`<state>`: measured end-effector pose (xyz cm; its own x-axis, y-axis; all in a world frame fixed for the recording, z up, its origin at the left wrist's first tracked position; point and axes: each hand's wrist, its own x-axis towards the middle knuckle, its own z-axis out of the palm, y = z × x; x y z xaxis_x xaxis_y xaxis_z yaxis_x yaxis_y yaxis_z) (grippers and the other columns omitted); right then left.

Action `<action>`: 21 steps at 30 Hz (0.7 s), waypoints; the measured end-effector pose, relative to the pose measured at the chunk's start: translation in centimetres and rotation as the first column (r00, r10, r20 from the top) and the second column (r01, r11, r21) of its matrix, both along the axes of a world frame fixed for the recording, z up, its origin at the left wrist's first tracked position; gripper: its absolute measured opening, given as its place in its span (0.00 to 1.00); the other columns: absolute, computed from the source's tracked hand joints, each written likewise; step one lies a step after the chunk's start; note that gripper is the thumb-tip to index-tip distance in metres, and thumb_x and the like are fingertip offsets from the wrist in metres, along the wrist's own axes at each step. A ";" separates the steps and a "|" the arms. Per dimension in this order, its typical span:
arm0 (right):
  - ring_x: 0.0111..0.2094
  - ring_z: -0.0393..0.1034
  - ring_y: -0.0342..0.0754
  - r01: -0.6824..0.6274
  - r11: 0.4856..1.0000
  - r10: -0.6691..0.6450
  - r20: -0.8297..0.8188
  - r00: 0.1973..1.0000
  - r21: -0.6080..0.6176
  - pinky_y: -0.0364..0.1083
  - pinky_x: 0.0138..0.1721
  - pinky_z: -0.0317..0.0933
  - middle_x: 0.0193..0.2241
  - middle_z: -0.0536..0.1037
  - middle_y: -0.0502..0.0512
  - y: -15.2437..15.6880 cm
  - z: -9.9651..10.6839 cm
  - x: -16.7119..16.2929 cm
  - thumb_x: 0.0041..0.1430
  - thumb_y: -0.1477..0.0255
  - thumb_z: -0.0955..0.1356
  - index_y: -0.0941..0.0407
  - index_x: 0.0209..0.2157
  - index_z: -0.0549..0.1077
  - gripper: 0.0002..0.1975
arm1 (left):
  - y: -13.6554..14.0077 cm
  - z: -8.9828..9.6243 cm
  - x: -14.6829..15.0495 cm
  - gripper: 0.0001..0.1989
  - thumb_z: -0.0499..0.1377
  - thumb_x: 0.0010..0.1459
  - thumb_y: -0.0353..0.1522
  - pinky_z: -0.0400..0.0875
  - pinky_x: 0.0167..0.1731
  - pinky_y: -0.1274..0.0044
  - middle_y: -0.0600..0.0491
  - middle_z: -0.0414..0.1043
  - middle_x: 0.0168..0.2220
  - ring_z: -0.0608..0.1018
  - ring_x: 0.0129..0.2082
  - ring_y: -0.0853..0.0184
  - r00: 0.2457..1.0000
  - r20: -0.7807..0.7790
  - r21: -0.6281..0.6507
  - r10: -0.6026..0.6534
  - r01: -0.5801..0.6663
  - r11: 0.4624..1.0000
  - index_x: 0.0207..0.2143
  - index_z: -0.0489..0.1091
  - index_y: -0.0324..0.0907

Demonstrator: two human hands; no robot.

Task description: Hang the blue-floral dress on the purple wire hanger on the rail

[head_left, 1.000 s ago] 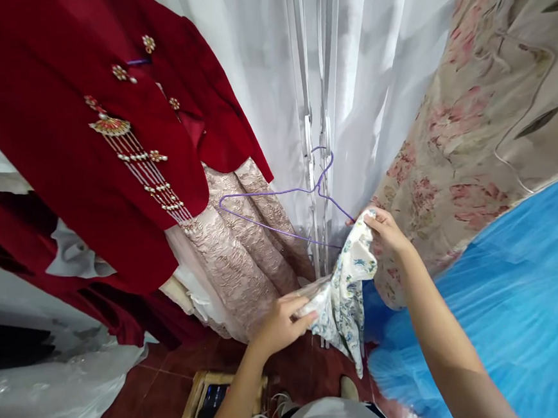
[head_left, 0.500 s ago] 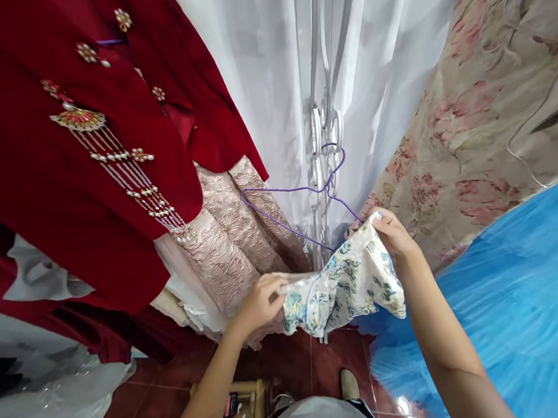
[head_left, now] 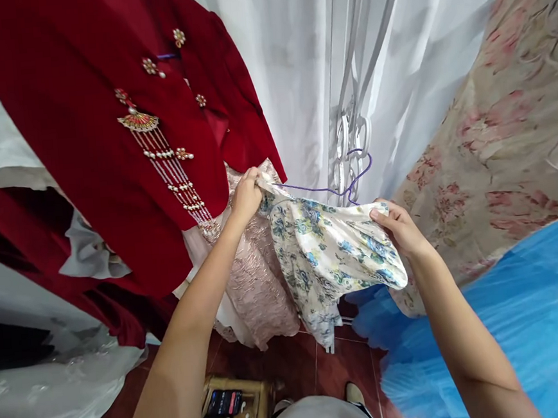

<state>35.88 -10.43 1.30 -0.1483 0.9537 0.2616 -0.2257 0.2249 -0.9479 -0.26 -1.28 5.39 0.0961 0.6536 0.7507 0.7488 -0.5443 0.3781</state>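
Note:
White floral shorts (head_left: 330, 250) with blue and yellow flowers are stretched between my two hands by the waistband. My left hand (head_left: 249, 195) pinches the waistband's left end, in front of the pink brocade skirt. On the other end, my right hand (head_left: 399, 225) grips the waistband with the thumb on top. A thin purple hanger (head_left: 365, 163) sits behind the shorts; its hook and upper bars show, and its lower part is hidden by the cloth. The shorts' legs hang down, one lower than the other.
A red velvet jacket (head_left: 160, 173) with beaded brooches hangs left, over the pink brocade skirt (head_left: 261, 288). White hangers (head_left: 346, 139) cluster behind the purple one. Floral curtain-like fabric (head_left: 491, 141) and blue tulle (head_left: 509, 307) are at right. A wooden stool (head_left: 262, 394) holding small items stands below.
My left hand has risen and moved up-left, spreading the waistband across the hanger's front. The bunched shorts now hang longer and more open. The view has shifted, moving the jacket rightward.

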 end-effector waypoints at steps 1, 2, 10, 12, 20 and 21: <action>0.21 0.63 0.42 0.013 1.000 -0.013 -0.013 1.000 -0.004 0.41 0.23 0.58 0.20 0.69 0.45 -0.1 0.0 0.1 0.47 0.57 0.79 0.54 0.27 0.71 0.20 | -0.1 0.8 1.2 0.14 0.51 0.57 0.21 0.72 0.50 0.69 0.46 0.76 0.45 0.77 0.47 0.63 0.996 0.035 0.003 -0.086 0.086 0.996 0.43 0.68 0.42; 0.21 0.64 0.43 0.022 1.000 -0.022 -0.024 0.999 -0.013 0.41 0.23 0.60 0.21 0.71 0.45 -0.1 -0.1 0.3 0.48 0.57 0.79 0.54 0.28 0.72 0.19 | -0.5 1.4 2.3 0.15 0.52 0.58 0.23 0.72 0.50 0.70 0.46 0.75 0.49 0.77 0.48 0.64 0.981 0.051 -0.008 -0.187 0.188 0.982 0.46 0.67 0.42; 0.50 0.74 0.55 0.128 0.990 -0.129 0.018 0.991 0.057 0.49 0.49 0.69 0.53 0.78 0.58 -2.7 -4.4 4.6 0.59 0.49 0.70 0.48 0.58 0.71 0.30 | -3.0 -1.4 4.7 0.16 0.53 0.67 0.32 0.67 0.60 0.64 0.45 0.71 0.58 0.73 0.59 0.60 0.960 -0.013 -0.166 -0.278 0.272 0.948 0.56 0.68 0.42; 0.51 0.73 0.56 0.157 0.983 -0.169 0.129 0.977 0.094 0.48 0.48 0.68 0.51 0.79 0.59 -4.4 -5.8 5.5 0.60 0.49 0.69 0.51 0.53 0.76 0.27 | -3.1 -2.5 4.5 0.13 0.52 0.68 0.32 0.67 0.58 0.63 0.46 0.74 0.51 0.74 0.55 0.60 0.974 -0.071 -0.190 -0.217 0.200 0.961 0.51 0.71 0.41; 0.21 0.66 0.47 0.419 0.907 -0.422 0.110 0.900 0.049 0.43 0.21 0.59 0.21 0.73 0.51 -7.6 -3.8 10.4 0.54 0.55 0.73 0.56 0.27 0.77 0.17 | -5.1 -1.0 8.4 0.12 0.51 0.69 0.31 0.70 0.47 0.72 0.49 0.74 0.40 0.76 0.44 0.63 0.981 -0.112 0.033 -0.157 0.162 0.986 0.44 0.74 0.42; 0.21 0.68 0.49 0.411 0.911 -0.411 0.078 0.908 0.017 0.44 0.20 0.61 0.22 0.76 0.54 -8.3 -3.3 11.7 0.52 0.55 0.74 0.56 0.29 0.78 0.17 | -5.3 -0.9 9.3 0.12 0.51 0.69 0.31 0.71 0.46 0.72 0.50 0.75 0.40 0.76 0.43 0.64 0.977 -0.129 0.048 -0.168 0.175 0.983 0.45 0.74 0.42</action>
